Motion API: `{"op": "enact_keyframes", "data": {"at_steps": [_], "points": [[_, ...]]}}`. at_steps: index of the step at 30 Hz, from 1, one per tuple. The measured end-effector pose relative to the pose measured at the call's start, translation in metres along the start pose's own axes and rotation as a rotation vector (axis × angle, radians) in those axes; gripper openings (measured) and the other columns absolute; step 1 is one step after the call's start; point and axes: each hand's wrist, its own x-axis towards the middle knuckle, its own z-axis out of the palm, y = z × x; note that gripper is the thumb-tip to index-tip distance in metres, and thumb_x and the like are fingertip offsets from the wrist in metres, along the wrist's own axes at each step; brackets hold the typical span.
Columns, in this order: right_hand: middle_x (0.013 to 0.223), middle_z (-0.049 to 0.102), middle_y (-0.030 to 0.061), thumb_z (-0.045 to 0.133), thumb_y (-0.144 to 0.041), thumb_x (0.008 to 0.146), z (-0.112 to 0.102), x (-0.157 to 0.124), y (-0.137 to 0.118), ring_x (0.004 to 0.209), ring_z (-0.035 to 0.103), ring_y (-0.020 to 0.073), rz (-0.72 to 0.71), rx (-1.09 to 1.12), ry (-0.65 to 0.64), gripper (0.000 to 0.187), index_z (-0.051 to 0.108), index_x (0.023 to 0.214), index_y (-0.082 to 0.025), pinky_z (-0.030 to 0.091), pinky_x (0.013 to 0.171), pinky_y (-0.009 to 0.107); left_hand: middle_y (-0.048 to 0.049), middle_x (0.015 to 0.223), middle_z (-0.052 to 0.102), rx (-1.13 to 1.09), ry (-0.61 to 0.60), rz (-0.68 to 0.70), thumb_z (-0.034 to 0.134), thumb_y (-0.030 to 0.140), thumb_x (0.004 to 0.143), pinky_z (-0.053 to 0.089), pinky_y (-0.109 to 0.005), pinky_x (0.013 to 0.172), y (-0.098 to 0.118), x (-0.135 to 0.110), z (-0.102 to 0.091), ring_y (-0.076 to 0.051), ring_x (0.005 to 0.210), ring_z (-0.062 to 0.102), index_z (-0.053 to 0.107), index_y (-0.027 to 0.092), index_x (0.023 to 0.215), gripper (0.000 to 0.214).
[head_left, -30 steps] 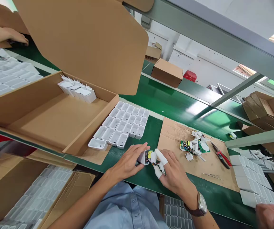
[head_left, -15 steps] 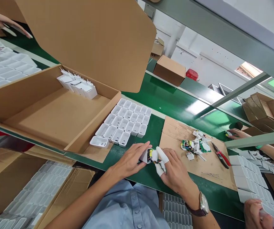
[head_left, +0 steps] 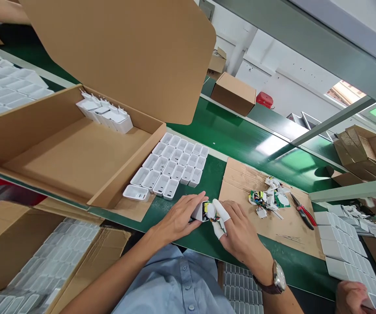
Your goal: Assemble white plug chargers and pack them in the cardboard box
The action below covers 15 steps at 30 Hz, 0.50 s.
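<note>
My left hand is wrapped around a small white plastic case just above the green bench edge. From the case's open end sticks a circuit board assembly with yellow and white parts. White finger covers sit on the thumb and fingertips of my right hand, which pinches the outer end of this assembly and its wires. How deep the board sits inside is hidden. Rows of empty white cases stand to the left, beyond my left hand.
A large open carton holds a row of white cases with boards. On a cardboard sheet lie loose circuit boards, red-handled pliers and tweezers. At right, a co-worker's hand is beside stacked white cases.
My right fingers have shifted slightly at the board; both hands keep their hold. The co-worker's reaching hand at right has drawn back, and the hand at upper left has moved, leaving only a forearm.
</note>
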Motion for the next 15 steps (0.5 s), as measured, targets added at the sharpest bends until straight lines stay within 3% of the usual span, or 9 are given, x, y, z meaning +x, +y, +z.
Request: {"op": "enact_keyframes", "data": {"at_steps": [6, 10, 12, 15], "points": [[0.134, 0.066, 0.0192, 0.052, 0.001, 0.084, 0.009, 0.002, -0.006, 0.123, 0.06, 0.0347, 0.006, -0.011, -0.012, 0.069, 0.047, 0.152, -0.013, 0.058, 0.104, 0.059, -0.0131, 0.15, 0.063, -0.052, -0.022, 0.021, 0.065, 0.018, 0.1, 0.052, -0.053, 0.113, 0.0, 0.0, -0.001, -0.032, 0.136, 0.061, 0.013, 0.03, 0.17, 0.088], [0.139, 0.067, 0.0228, 0.063, -0.016, 0.096, 0.012, 0.005, -0.002, 0.127, 0.063, 0.0362, -0.038, 0.084, -0.018, 0.052, 0.052, 0.146, -0.012, 0.061, 0.104, 0.058, -0.0163, 0.156, 0.055, -0.126, -0.064, -0.019, 0.069, 0.021, 0.098, 0.053, -0.05, 0.116, 0.0, -0.003, 0.0, -0.032, 0.142, 0.057, 0.018, 0.028, 0.168, 0.087], [0.132, 0.071, 0.02, 0.062, -0.02, 0.099, 0.01, 0.005, 0.004, 0.119, 0.069, 0.033, -0.029, 0.176, 0.015, 0.049, 0.053, 0.147, -0.014, 0.065, 0.097, 0.052, -0.0182, 0.156, 0.053, -0.159, -0.064, -0.035, 0.069, 0.02, 0.095, 0.053, -0.049, 0.116, 0.001, -0.004, 0.001, -0.031, 0.143, 0.057, 0.022, 0.025, 0.167, 0.086], [0.129, 0.074, 0.013, 0.048, -0.012, 0.103, 0.014, 0.002, 0.017, 0.114, 0.074, 0.0251, -0.013, 0.333, 0.148, 0.049, 0.056, 0.149, -0.025, 0.067, 0.091, 0.039, -0.017, 0.15, 0.059, -0.192, -0.037, -0.013, 0.063, 0.011, 0.091, 0.051, -0.052, 0.118, 0.001, -0.003, 0.001, -0.031, 0.14, 0.059, 0.022, 0.024, 0.167, 0.087]]}}
